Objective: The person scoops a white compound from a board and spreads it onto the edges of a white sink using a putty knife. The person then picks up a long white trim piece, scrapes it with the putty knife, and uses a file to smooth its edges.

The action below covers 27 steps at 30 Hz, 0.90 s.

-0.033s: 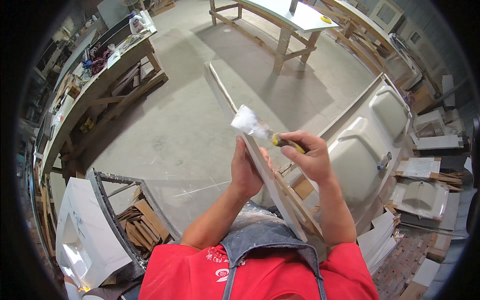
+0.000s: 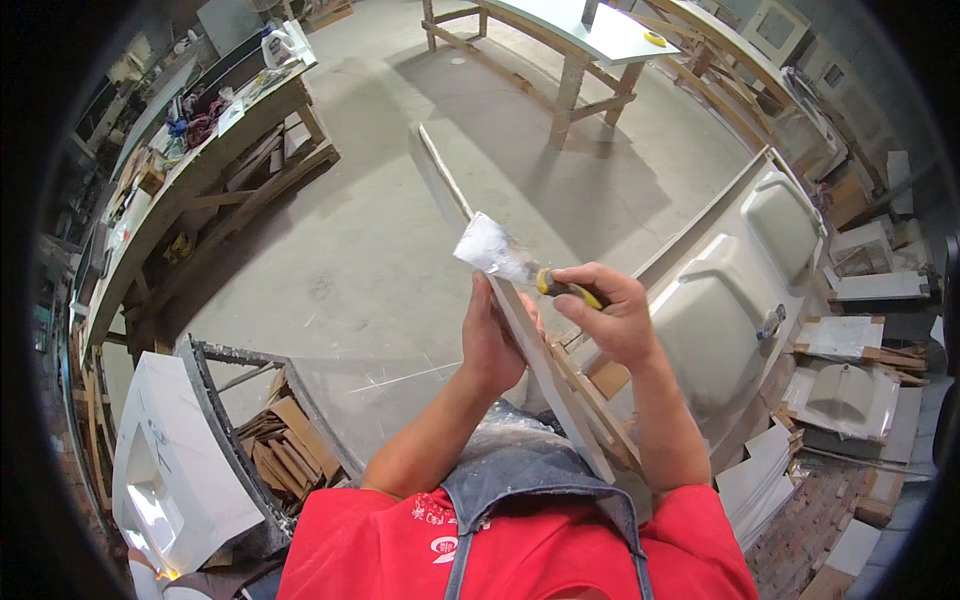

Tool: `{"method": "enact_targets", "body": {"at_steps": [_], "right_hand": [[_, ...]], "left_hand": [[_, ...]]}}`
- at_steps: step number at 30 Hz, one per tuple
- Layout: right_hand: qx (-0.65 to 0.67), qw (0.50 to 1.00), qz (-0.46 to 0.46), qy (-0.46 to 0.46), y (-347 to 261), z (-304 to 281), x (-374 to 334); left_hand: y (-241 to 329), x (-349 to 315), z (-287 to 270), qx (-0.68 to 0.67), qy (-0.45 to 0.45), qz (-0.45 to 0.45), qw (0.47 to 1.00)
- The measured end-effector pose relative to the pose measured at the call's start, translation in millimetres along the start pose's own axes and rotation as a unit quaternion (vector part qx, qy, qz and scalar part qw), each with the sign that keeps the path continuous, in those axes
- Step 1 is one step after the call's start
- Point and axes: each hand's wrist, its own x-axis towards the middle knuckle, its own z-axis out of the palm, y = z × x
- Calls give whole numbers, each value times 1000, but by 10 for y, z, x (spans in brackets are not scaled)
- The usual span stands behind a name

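A long, narrow white board (image 2: 548, 372) slants away from my body, its near end by my apron. My left hand (image 2: 492, 342) is closed around the board near its middle, thumb on the left face and fingertips on the right side. In my right hand (image 2: 618, 312) is a putty knife (image 2: 568, 288) with a black and yellow handle. Its wide blade, coated in white paste (image 2: 488, 245), lies across the board's upper edge just beyond my left hand. A bead of pale paste (image 2: 440, 165) runs along the edge toward the far end.
White double-basin sink tops (image 2: 715, 300) lean at my right. A cluttered workbench (image 2: 215, 150) stands at left, above a marbled sink top (image 2: 160, 450) and a frame holding cardboard scraps (image 2: 285, 450). A white-topped wooden table (image 2: 575, 40) stands ahead.
The putty knife and my right hand have shifted slightly left and toward me along the board's edge. My left hand and the board have stayed nearly still.
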Motion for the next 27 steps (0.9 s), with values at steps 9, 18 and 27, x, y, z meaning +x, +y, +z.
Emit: {"method": "enact_targets", "body": {"at_steps": [9,18,27], "right_hand": [[-23,997,-64,-37,401,-61,-590],[-90,988,-113,-52,527,-26,-514],[61,995,75,-5,1121,423,813]], "left_hand": [[-87,-227,-6,33,30,82,996],[270,-321,-175,29,159,194,967],[1388,314,-861,-75,239,213,944]]}}
